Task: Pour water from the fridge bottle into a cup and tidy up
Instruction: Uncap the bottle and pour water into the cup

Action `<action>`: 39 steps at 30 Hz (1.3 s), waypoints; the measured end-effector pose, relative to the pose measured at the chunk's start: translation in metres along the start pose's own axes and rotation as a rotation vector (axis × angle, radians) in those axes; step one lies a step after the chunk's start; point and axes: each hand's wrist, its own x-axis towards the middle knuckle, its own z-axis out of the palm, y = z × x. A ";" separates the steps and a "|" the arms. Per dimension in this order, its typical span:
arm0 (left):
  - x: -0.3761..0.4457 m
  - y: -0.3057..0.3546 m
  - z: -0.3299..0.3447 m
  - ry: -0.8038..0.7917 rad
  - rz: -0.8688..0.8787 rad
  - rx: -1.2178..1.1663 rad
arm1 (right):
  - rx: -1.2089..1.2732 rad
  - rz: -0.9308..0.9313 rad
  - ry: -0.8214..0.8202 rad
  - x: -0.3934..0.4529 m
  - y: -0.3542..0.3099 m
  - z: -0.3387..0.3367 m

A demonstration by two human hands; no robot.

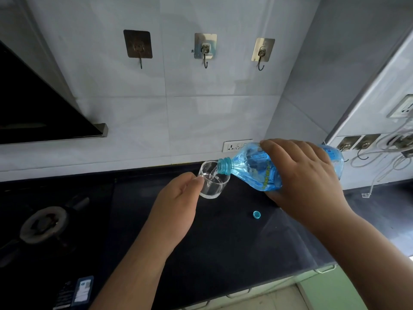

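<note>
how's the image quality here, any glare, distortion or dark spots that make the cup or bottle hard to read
Head view: wide-angle bending curves the wall edges and counter. Light falls on the tiled wall; the stove burner sits in deep shadow. The clear cup shows mainly as pale rim highlights against the dark counter. The blue bottle is sharp, its label print too small to read.

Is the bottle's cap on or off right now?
Off. The bottle mouth is bare over the cup; the cap lies on the counter.
</note>
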 end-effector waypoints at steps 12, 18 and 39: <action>0.005 0.000 0.004 -0.019 -0.009 -0.002 | -0.009 0.024 -0.011 0.003 0.007 0.002; 0.007 -0.001 0.006 -0.021 -0.015 -0.003 | -0.021 0.014 -0.010 0.003 0.009 0.002; 0.017 -0.010 0.013 -0.013 -0.009 -0.032 | -0.021 0.042 -0.011 0.006 0.017 0.010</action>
